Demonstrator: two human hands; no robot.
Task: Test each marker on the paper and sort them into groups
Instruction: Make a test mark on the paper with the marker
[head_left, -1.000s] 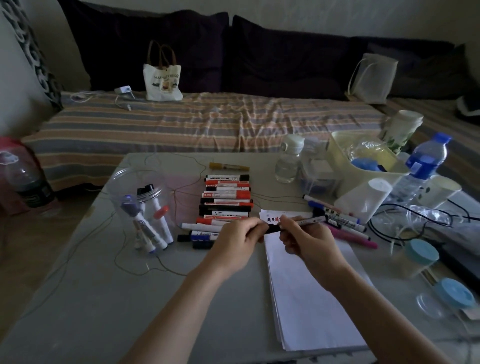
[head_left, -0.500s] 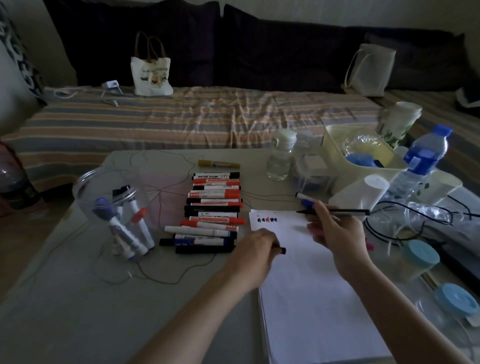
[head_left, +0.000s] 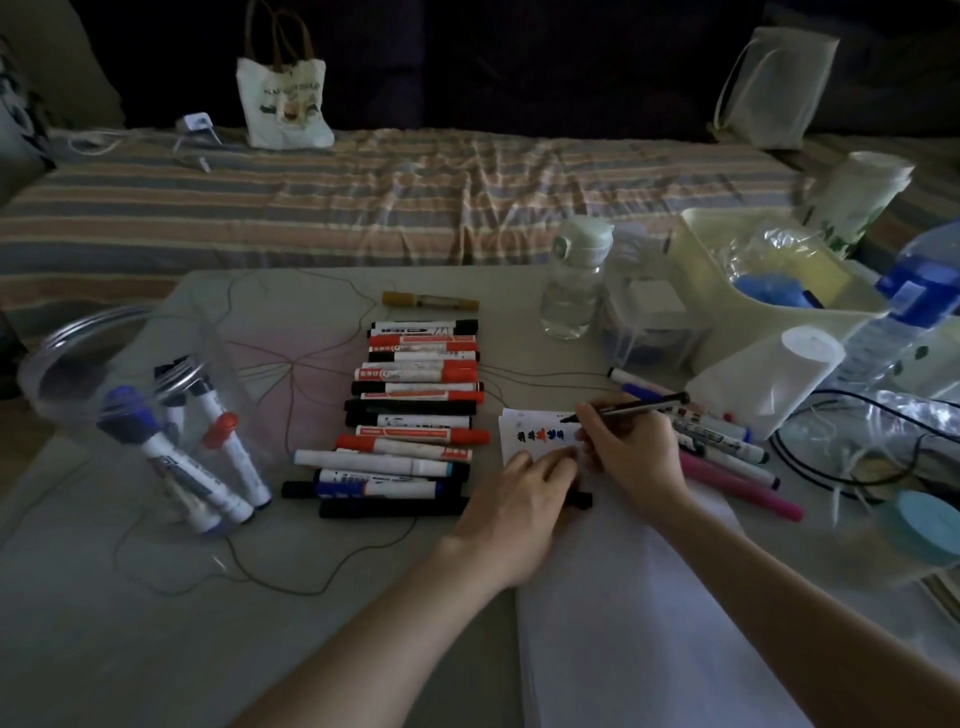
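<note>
My right hand (head_left: 631, 449) grips a thin black marker (head_left: 636, 408) with its tip on the top of the white paper stack (head_left: 623, 597), beside a row of small blue, black and orange test scribbles (head_left: 540, 435). My left hand (head_left: 524, 493) rests on the paper's left edge and holds the black cap (head_left: 581, 500), which sticks out to the right under the fingers. A sorted column of red, black and blue markers (head_left: 418, 415) lies left of the paper. More markers (head_left: 722, 447) lie to the right of my right hand.
A clear jar (head_left: 135, 415) holding several markers stands at the left. A yellow marker (head_left: 431, 300) lies behind the column. Water bottles (head_left: 574, 280), a cream bin (head_left: 753, 291), a paper roll (head_left: 769, 379), cables and blue-lidded jars (head_left: 930, 525) crowd the right. Thin wire loops across the table.
The marker was uncapped: my left hand took the cap down onto the paper's edge. My right hand brought the marker tip down to the paper beside the scribbles.
</note>
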